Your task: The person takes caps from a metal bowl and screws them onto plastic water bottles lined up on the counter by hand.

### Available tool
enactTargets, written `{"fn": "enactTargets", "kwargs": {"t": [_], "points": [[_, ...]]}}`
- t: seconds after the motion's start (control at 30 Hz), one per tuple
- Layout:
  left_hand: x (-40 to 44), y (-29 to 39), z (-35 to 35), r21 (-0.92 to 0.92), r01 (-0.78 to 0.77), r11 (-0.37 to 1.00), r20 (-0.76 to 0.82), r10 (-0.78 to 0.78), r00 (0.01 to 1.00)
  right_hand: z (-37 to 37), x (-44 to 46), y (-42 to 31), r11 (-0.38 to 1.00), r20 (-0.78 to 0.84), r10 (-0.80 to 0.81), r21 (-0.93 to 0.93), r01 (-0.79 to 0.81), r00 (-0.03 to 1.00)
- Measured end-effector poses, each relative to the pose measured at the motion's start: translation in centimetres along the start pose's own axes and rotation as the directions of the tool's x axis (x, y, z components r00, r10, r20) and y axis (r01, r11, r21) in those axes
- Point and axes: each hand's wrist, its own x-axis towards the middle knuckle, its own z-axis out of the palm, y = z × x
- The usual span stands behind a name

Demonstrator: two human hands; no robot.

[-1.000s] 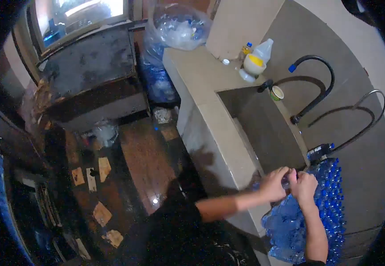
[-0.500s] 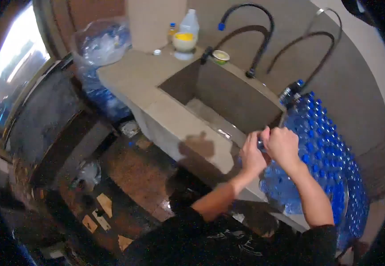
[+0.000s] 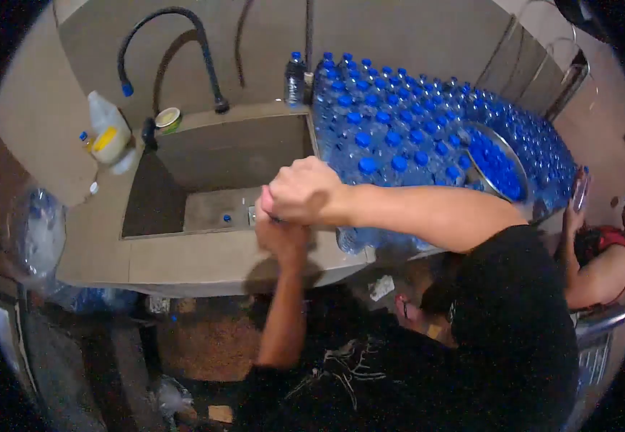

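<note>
1. Bottles [image 3: 380,153]: showing clear, thin plastic, glossy, catching lots of small highlights.
2. Caps [image 3: 393,138]: reading as opaque blue plastic, smooth.
3. Pan [image 3: 510,151]: rim is shining like bare, smooth metal.
4. Sink [image 3: 215,155]: looking grey and matt; stone or cement, can't tell which.
5. Counter [image 3: 175,259]: showing a similar matt, smooth, hard face.
6. Tap [image 3: 204,54]: looking dark, smooth, half-gloss; can't tell metal from plastic.
7. Wall [image 3: 399,29]: reading flat, smooth, matt.
8. Jug [image 3: 105,114]: showing milky, see-through plastic.
9. Bag [image 3: 42,241]: wrinkling clear plastic film, glinting along folds.
10. Shirt [image 3: 514,302]: showing black cloth, matt, carrying a pale print [image 3: 348,367].
</note>
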Motion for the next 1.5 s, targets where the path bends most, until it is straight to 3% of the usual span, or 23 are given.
{"fn": "enactTargets", "kwargs": {"t": [0.07, 0.1, 0.2, 0.27, 0.33, 0.37, 0.43, 0.53, 0.57, 0.6, 0.63, 0.7, 0.77, 0.83, 0.93, 1.0, 1.07, 1.1, 1.2, 1.27, 1.43, 1.5], "points": [[-1.0, -1.3, 0.2, -0.007, 0.003, 1.000, -0.004, -0.003, 1.000, 0.4, -1.3, 0.0, 0.996, -0.110, 0.081, 0.048, -0.076, 0.991], [-1.0, -1.7, 0.5, -0.020, 0.000, 1.000, -0.004, 0.000, 1.000, -0.4, -1.4, 0.1, 0.996, -0.018, 0.088, 0.021, -0.088, 0.996], [-0.5, -1.2, 0.8, -0.172, 0.142, 0.975, -0.012, -0.147, 0.989, -0.2, -1.2, -0.3, 0.984, -0.024, 0.113, 0.144, -0.109, 0.993], [-0.3, -0.2, 0.6, -0.085, 0.109, 0.990, 0.034, -0.107, 0.994, -0.6, -1.8, 0.1, 0.975, -0.044, 0.053, 0.217, -0.042, 0.998], [0.3, 3.2, -0.3, 0.209, -0.139, 0.968, 0.144, 0.110, 0.983, -0.9, -1.8, 1.4, 0.976, -0.069, -0.037, 0.214, 0.051, 0.997], [0.8, 4.8, -0.3, 0.278, -0.059, 0.959, 0.210, -0.001, 0.978, -1.7, -2.3, 1.6, 0.962, -0.162, -0.014, 0.266, 0.057, 0.987], [2.7, 7.2, -0.2, 0.186, -0.244, 0.952, 0.384, 0.158, 0.910, -4.6, -2.6, 2.7, 0.974, -0.240, -0.002, 0.219, 0.056, 0.971], [3.6, 15.2, 1.2, 0.122, -0.544, 0.830, 0.513, 0.417, 0.750, -12.0, -4.7, 6.9, 0.985, -0.368, 0.065, 0.172, -0.001, 0.928], [3.9, 16.1, 0.7, 0.113, -0.561, 0.820, 0.522, 0.431, 0.736, -15.9, -6.8, 7.5, 0.982, -0.322, 0.183, 0.111, -0.154, 0.929], [4.0, 16.5, 0.1, 0.104, -0.577, 0.810, 0.528, 0.447, 0.722, -18.3, -8.5, 9.6, 0.971, -0.371, 0.209, 0.190, -0.146, 0.905], [4.1, 16.4, -0.9, 0.126, -0.570, 0.812, 0.568, 0.412, 0.712, -22.8, -10.4, 7.3, 0.867, -0.310, 0.486, 0.289, -0.406, 0.817], [3.6, 15.8, -3.0, 0.153, -0.485, 0.861, 0.603, 0.307, 0.736, -27.0, -14.6, 7.4, 0.734, -0.316, 0.672, 0.400, -0.549, 0.669], [2.7, 14.2, -5.0, 0.236, -0.400, 0.886, 0.620, 0.180, 0.764, -28.1, -19.1, 11.4, 0.800, -0.413, 0.598, 0.361, -0.479, 0.687], [1.9, 12.9, -6.6, 0.271, -0.334, 0.903, 0.586, 0.121, 0.801, -29.3, -22.8, 14.2, 0.831, -0.419, 0.555, 0.231, -0.507, 0.719], [0.8, 12.5, -7.0, 0.329, -0.260, 0.908, 0.535, 0.048, 0.844, -26.5, -26.3, 20.6, 0.747, -0.428, 0.573, -0.080, -0.660, 0.699], [0.8, 13.0, -6.0, 0.354, -0.239, 0.904, 0.528, 0.018, 0.849, -21.2, -29.0, 27.5, 0.823, -0.430, 0.448, -0.144, -0.550, 0.783], [0.8, 13.8, -4.4, 0.366, -0.241, 0.899, 0.553, -0.001, 0.833, -17.7, -29.8, 28.7, 0.851, -0.282, 0.401, -0.236, -0.469, 0.871], [0.8, 14.2, -3.0, 0.354, -0.281, 0.892, 0.582, 0.024, 0.813, -15.6, -29.9, 29.4, 0.836, -0.207, 0.475, -0.198, -0.512, 0.855], [0.5, 15.4, 2.7, 0.362, -0.298, 0.883, 0.665, -0.021, 0.747, -9.2, -30.3, 31.8, 0.901, -0.133, 0.423, -0.039, -0.431, 0.896], [0.4, 15.7, 7.3, 0.348, -0.401, 0.847, 0.752, 0.003, 0.659, -6.0, -29.7, 32.4, 0.889, -0.078, 0.456, -0.016, -0.458, 0.887], [-0.1, 14.2, 19.2, 0.253, -0.466, 0.848, 0.840, 0.047, 0.541, -1.2, -28.9, 35.4, 0.939, -0.209, 0.341, 0.119, -0.322, 0.917], [-0.9, 14.6, 24.4, 0.255, -0.517, 0.817, 0.868, 0.042, 0.495, -2.8, -30.3, 35.3, 0.908, -0.329, 0.402, 0.263, -0.326, 0.854]]}}
